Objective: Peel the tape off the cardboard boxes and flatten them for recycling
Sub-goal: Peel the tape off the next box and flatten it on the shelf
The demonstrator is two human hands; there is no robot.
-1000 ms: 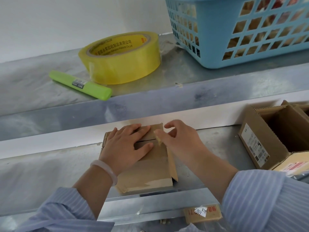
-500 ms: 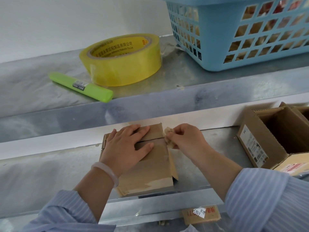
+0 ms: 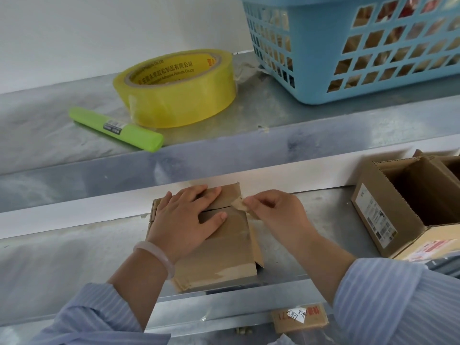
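Brown cardboard sits in the middle of my view: a small box (image 3: 224, 255) lies on the lower metal shelf (image 3: 74, 257), close to its front edge. The left hand (image 3: 184, 220) lies flat on top of the box with straight fingers and presses down across the slit between the flaps. A pale bracelet (image 3: 155, 255) is on that wrist. At 3 o'clock from it, the right hand (image 3: 276, 215) pinches a crumpled bit of brown tape (image 3: 239, 204) between thumb and finger, right at the far right corner of the box. I cannot tell if the other end of the tape sticks to the box. At 3 o'clock, well apart, stands an open cardboard box (image 3: 380, 220). On the upper shelf (image 3: 298, 115) at 12 o'clock I see a yellow tape roll (image 3: 179, 95). A green pen (image 3: 117, 129) lies just beside the roll at its 8 o'clock, and a blue basket (image 3: 323, 46) is at 1 o'clock.
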